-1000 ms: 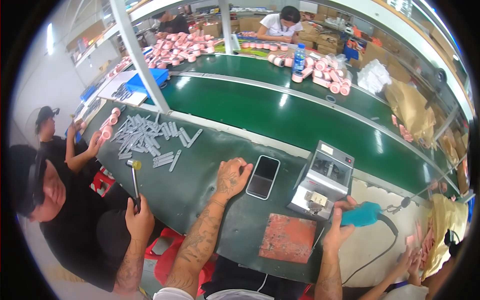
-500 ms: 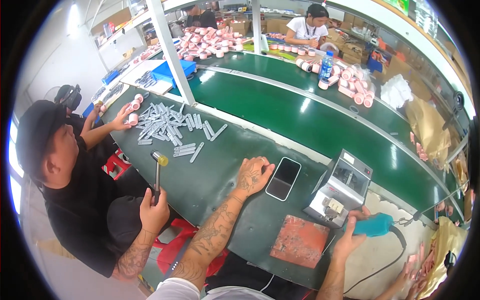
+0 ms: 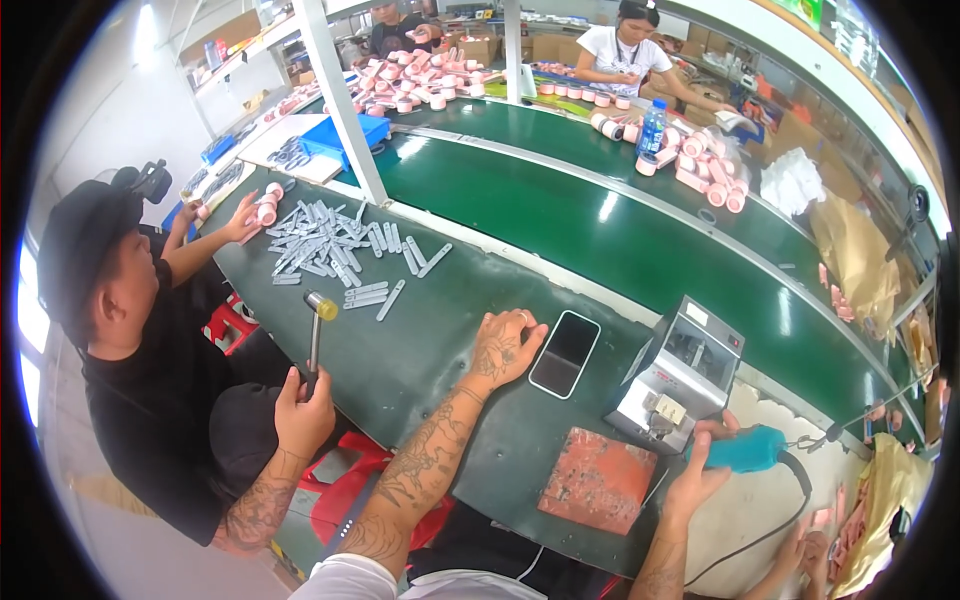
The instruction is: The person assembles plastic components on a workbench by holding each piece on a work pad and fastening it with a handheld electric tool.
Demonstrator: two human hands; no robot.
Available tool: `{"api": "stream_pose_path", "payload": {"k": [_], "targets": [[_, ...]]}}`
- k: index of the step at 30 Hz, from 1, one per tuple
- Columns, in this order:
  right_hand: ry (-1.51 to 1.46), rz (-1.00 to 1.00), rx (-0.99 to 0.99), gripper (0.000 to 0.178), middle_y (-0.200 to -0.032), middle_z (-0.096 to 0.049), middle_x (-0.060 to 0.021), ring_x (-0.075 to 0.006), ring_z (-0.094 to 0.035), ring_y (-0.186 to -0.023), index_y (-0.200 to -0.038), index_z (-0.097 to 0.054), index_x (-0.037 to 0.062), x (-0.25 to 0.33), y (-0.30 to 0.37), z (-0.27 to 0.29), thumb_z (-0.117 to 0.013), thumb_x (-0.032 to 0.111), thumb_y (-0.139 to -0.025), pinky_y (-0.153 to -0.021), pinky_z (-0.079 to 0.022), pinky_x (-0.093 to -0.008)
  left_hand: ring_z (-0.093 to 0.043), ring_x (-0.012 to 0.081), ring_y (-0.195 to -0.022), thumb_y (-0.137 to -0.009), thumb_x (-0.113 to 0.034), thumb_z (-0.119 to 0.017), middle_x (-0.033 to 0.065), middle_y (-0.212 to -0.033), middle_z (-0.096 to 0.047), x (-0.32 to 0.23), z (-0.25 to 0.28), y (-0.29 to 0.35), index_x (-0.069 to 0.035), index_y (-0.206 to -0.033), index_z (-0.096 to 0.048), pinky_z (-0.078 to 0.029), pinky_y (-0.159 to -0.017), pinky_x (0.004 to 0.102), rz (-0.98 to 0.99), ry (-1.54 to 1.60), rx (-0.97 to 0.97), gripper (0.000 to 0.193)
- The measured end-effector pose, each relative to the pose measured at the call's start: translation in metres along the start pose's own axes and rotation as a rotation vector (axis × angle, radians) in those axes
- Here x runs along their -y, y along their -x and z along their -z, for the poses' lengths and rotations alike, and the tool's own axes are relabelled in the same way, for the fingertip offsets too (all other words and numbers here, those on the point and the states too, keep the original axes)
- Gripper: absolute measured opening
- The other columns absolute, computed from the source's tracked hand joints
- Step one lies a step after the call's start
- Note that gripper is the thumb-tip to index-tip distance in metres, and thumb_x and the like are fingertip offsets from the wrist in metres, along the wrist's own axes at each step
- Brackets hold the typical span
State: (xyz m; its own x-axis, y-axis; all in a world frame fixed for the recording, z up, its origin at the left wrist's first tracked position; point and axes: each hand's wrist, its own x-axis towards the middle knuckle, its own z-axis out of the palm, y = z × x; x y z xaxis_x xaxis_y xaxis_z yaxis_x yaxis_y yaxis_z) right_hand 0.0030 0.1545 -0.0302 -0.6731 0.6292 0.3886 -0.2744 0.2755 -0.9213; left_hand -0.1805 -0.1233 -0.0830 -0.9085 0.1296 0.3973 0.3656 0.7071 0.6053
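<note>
My left hand (image 3: 508, 345) rests on the green worktop in a loose fist, apparently with nothing in it. Just right of it lies a phone (image 3: 566, 354) with a dark screen and a pale rim. At the right, my right hand (image 3: 700, 470) is wrapped round a teal corded electric screwdriver (image 3: 748, 450), whose thin shaft points down to the left. Beside that hand stands a grey metal box-shaped machine (image 3: 672, 385) with an open front. A worn red square pad (image 3: 597, 480) lies between the machine and the table's near edge.
On the left a co-worker holds a hammer (image 3: 318, 325) with a yellow head and reaches to pink parts (image 3: 268, 207). Grey flat pieces (image 3: 320, 240) lie heaped nearby. Beyond runs a green conveyor (image 3: 540, 205). A blue bottle (image 3: 651, 128) stands among pink parts.
My hands have stayed almost still. The co-worker's far hand has shifted slightly with the pink parts. Across the conveyor, a person in white has stretched an arm rightward; another lifts a pink part.
</note>
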Motion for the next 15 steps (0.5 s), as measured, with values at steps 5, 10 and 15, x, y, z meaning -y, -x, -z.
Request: {"api": "stream_pose_path", "payload": {"k": [5,10,15], "targets": [[0.004,0.027,0.002,0.049,-0.101,-0.062,-0.0039,-0.0131,-0.055,-0.096,-0.135,-0.050,-0.0060,-0.0007,-0.0008,0.0011,-0.065,0.021,-0.097,-0.088,-0.044,-0.0291,-0.062,0.0267,-0.084,-0.095,-0.032,-0.066,0.0043,-0.081,-0.064,-0.0028,0.0001,0.0006,-0.009,-0.086,-0.063,-0.043,-0.087,0.0441,-0.002,0.005,-0.030,0.024],[0.014,0.031,-0.007,0.047,-0.101,-0.063,-0.0039,-0.0128,-0.055,-0.096,-0.134,-0.051,-0.0059,-0.0004,-0.0007,0.0017,-0.065,0.020,-0.097,-0.088,-0.044,-0.0294,-0.062,0.0255,-0.086,-0.095,-0.031,-0.066,0.0034,-0.082,-0.065,-0.0010,-0.0023,0.0014,-0.010,-0.085,-0.063,-0.042,-0.087,0.0442,0.001,-0.005,-0.018,0.023],[-0.023,0.036,-0.005,0.048,-0.101,-0.063,-0.0037,-0.0122,-0.056,-0.095,-0.135,-0.050,-0.0053,-0.0035,-0.0019,0.0018,-0.066,0.020,-0.097,-0.087,-0.044,-0.0283,-0.064,0.0260,-0.081,-0.094,-0.031,-0.068,0.0054,-0.081,-0.066,-0.0028,-0.0020,-0.0018,-0.010,-0.086,-0.064,-0.043,-0.084,0.0414,0.002,0.002,-0.022,0.022]]}}
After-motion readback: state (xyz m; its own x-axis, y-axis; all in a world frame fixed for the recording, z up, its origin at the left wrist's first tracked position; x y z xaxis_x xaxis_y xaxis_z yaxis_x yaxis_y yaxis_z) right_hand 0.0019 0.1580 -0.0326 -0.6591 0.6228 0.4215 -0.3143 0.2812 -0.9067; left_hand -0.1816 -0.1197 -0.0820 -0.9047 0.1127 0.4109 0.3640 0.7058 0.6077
